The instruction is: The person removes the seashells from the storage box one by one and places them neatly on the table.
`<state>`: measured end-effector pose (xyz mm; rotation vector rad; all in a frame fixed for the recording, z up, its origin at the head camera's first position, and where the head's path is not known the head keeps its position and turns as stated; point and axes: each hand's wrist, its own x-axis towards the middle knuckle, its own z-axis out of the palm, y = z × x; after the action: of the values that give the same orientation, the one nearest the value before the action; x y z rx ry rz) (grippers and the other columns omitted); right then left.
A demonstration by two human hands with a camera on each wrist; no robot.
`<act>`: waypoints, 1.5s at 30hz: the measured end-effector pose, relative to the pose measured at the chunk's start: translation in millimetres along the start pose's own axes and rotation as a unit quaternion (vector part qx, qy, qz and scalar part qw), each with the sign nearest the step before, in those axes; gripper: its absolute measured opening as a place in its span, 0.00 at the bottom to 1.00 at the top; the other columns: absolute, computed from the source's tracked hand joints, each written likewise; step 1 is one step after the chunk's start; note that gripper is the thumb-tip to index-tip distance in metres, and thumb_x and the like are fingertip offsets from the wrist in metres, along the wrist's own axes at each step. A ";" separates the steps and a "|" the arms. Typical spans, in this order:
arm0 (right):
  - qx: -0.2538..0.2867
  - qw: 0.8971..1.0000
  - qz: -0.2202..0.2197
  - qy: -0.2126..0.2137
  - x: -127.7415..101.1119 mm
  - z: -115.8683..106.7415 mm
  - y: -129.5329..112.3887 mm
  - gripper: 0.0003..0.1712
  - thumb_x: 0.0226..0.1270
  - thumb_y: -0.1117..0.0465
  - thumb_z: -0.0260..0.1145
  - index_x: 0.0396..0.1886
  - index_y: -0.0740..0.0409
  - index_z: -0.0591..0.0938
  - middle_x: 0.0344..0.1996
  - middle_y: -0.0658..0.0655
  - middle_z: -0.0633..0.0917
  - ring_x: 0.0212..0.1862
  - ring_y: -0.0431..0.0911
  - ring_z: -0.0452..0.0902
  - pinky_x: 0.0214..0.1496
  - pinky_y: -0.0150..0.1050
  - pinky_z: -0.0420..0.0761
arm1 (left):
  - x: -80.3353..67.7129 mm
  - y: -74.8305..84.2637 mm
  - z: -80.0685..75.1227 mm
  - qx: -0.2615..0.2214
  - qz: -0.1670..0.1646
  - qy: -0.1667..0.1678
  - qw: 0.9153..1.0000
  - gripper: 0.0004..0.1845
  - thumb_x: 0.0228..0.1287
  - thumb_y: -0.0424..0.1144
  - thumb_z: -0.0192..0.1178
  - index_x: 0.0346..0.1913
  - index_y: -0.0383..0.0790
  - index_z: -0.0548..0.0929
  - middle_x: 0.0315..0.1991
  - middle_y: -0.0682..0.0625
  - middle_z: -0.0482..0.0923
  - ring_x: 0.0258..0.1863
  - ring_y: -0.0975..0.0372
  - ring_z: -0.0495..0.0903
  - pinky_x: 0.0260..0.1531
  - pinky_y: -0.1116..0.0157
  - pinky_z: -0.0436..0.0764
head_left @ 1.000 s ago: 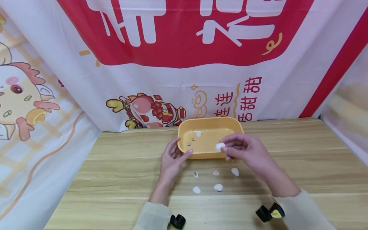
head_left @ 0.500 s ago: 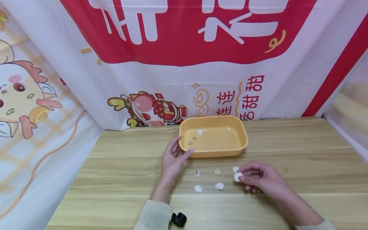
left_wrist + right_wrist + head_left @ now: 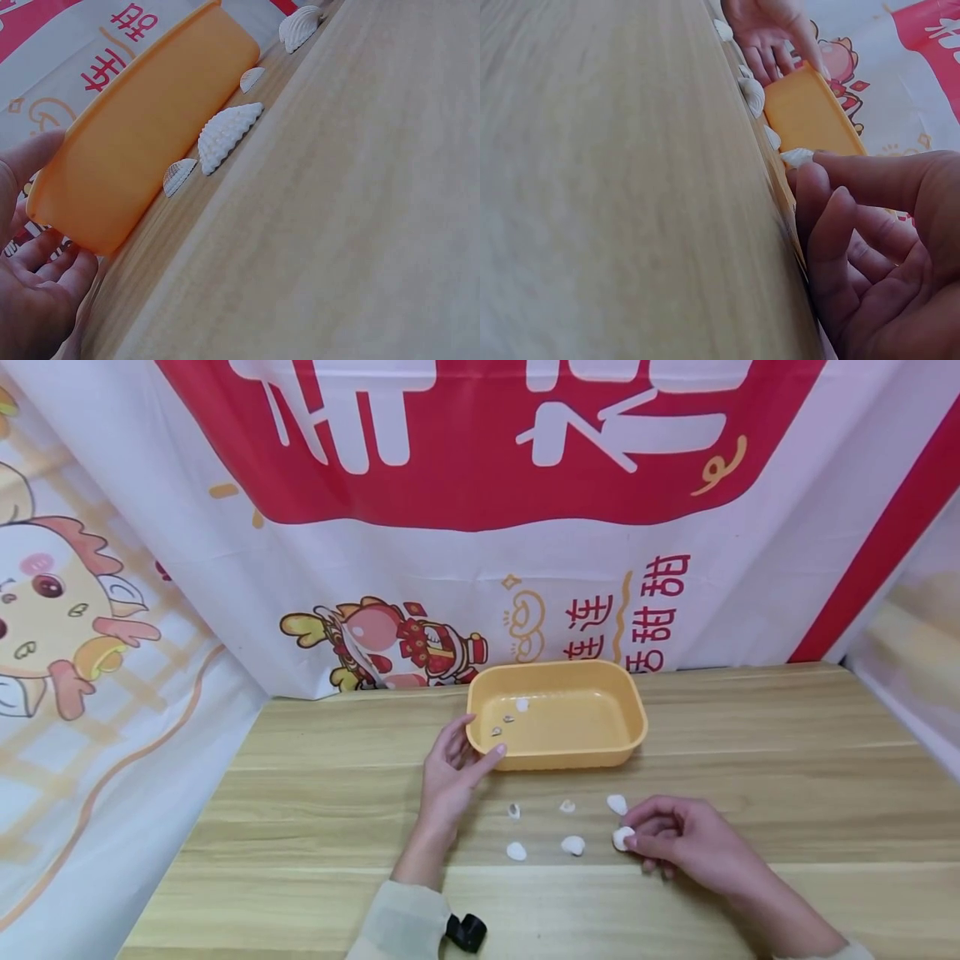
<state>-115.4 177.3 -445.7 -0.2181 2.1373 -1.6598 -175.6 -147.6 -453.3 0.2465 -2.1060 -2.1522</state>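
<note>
A yellow plastic tray (image 3: pixel 570 758) stands on the wooden table and has three small shells (image 3: pixel 522 704) inside. My left hand (image 3: pixel 459 758) rests against its near left corner with thumb and fingers fairly straight; the left wrist view shows this hand (image 3: pixel 37 300) beside the tray (image 3: pixel 142 127). My right hand (image 3: pixel 630 839) pinches a white shell (image 3: pixel 622 837) low at the table, in front of the tray. In the right wrist view the fingertips (image 3: pixel 832 210) hold that shell (image 3: pixel 797 156). Several other shells (image 3: pixel 573 845) lie loose between my hands.
A red and white printed banner (image 3: pixel 480 527) hangs right behind the table and drapes down the left side. The table's right edge (image 3: pixel 892 727) runs near a pale wall. Bare wood (image 3: pixel 787 735) lies right of the tray. A ridged shell (image 3: pixel 225 133) lies near the tray's wall.
My right hand carried the white shell from over the tray's front edge down and toward me to the table. The left hand and the tray stayed put.
</note>
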 end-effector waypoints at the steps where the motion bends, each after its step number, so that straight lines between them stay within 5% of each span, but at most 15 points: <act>1: -0.005 1.000 0.000 0.001 0.0 0.3 -0.4 0.18 0.71 0.63 0.75 0.54 0.71 0.84 0.33 0.59 0.90 0.28 0.41 0.84 0.24 0.32 0.83 | -0.2 0.4 -0.1 0.000 0.000 0.001 1.000 0.40 0.57 0.37 0.82 0.73 0.54 0.78 0.78 0.46 0.75 0.78 0.50 0.73 0.81 0.52 0.73; 20: -0.097 0.994 0.033 0.046 -4.3 1.6 -4.8 0.13 0.68 0.61 0.78 0.47 0.61 0.88 0.31 0.54 0.88 0.27 0.44 0.84 0.23 0.35 0.83 | 0.3 -0.5 -0.5 0.001 -0.003 -0.001 1.000 0.39 0.58 0.38 0.82 0.73 0.55 0.78 0.79 0.47 0.73 0.79 0.51 0.72 0.82 0.53 0.72; 30: -0.170 0.982 0.013 0.083 -5.8 1.2 -4.7 0.10 0.63 0.58 0.82 0.39 0.55 0.89 0.27 0.51 0.86 0.26 0.39 0.79 0.26 0.31 0.80 | -0.3 0.8 -0.2 0.005 -0.004 0.001 1.000 0.39 0.58 0.38 0.82 0.73 0.55 0.78 0.79 0.46 0.74 0.79 0.51 0.72 0.82 0.52 0.72; 45: -0.186 0.979 0.013 0.086 -5.0 0.5 -5.2 0.10 0.62 0.57 0.82 0.39 0.53 0.89 0.27 0.50 0.86 0.27 0.39 0.78 0.25 0.30 0.79 | 0.4 -0.1 -1.1 0.011 -0.008 -0.001 1.000 0.40 0.58 0.40 0.82 0.73 0.56 0.77 0.79 0.47 0.74 0.79 0.50 0.72 0.82 0.52 0.72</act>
<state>-111.4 177.4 -439.7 -0.1593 2.5611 -1.2931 -175.8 -148.7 -453.4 0.2634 -2.1372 -2.1398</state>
